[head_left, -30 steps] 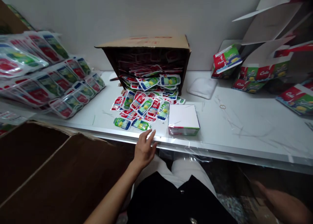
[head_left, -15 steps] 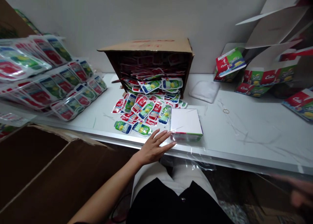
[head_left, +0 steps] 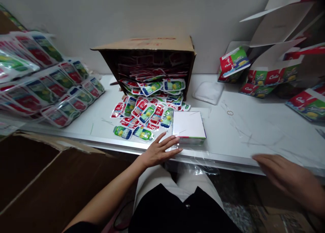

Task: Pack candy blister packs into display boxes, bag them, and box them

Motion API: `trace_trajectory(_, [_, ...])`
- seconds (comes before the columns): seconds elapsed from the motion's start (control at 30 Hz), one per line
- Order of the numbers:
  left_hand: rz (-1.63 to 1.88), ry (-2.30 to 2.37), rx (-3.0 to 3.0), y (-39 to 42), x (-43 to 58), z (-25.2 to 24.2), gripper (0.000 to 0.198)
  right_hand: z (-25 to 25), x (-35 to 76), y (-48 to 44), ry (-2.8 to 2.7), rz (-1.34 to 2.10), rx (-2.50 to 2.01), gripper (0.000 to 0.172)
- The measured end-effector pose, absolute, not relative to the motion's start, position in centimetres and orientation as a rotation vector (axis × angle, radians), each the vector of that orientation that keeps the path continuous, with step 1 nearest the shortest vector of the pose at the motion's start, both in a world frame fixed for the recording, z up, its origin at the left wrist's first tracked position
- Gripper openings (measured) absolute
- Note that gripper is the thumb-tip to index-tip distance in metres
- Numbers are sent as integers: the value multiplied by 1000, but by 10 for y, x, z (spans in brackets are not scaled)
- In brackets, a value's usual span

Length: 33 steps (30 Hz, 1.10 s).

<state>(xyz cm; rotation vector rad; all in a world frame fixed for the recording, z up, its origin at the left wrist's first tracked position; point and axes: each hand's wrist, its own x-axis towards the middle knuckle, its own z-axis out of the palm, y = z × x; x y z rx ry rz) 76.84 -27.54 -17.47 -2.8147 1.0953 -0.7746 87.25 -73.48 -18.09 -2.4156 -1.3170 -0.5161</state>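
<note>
My left hand (head_left: 162,151) reaches over the table's front edge with its fingers spread, holding nothing. Its fingertips are at the near left corner of a small box (head_left: 189,124) with a white top and a red and green edge; whether they touch it I cannot tell. Clear plastic film (head_left: 195,167) hangs from the table edge below the box. My right hand (head_left: 286,175) is out over the front edge at the right, apart from the box. Motion smears its fingers. Left of the box lies a loose pile of red and green bottle-shaped packets (head_left: 148,112).
A cardboard carton (head_left: 152,45) on its side holds more packets. Bundled packets (head_left: 58,82) stand at left, above an open brown carton (head_left: 30,178). Printed boxes with raised white flaps (head_left: 273,77) stand at right. A clear pouch (head_left: 208,92) and a small ring (head_left: 230,113) lie between.
My right hand has come up and left from the lower right corner towards the table edge. My left hand keeps its place by the box. The whole view has shifted slightly.
</note>
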Motion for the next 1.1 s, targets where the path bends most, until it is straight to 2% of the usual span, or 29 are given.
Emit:
trace_trajectory(0.1, [-700,1136,-2783,-273,772,-172,53,-179,896,-677,-1708,-514,-2323,51])
trace_trajectory(0.2, [-688,1162,-2766,-272,775,-170,51,-177,909,-628,-1936,-621,-2131,55])
trace_trajectory(0.27, [-678,1182,-2759,-271,775,-169,47,-178,915,-607,-2028,-624,-2010,48])
trace_trajectory(0.37, [-691,1218,-2789,-268,774,-172,45,-180,922,-594,-2103,-474,-1838,28])
trace_trajectory(0.43, [-735,1247,-2837,-267,773,-177,46,-180,923,-591,-2079,-371,-1769,22])
trace_trajectory(0.7, [-1228,1149,-2998,-283,781,-194,35,-183,907,-586,-1662,-219,-1780,25])
trace_trajectory(0.9, [-1333,946,-3034,-295,780,-199,36,-182,902,-584,-1572,-170,-1776,22])
trace_trajectory(1.1, [-1407,1113,-3173,-302,785,-197,40,-185,893,-584,-1285,-76,-1776,21])
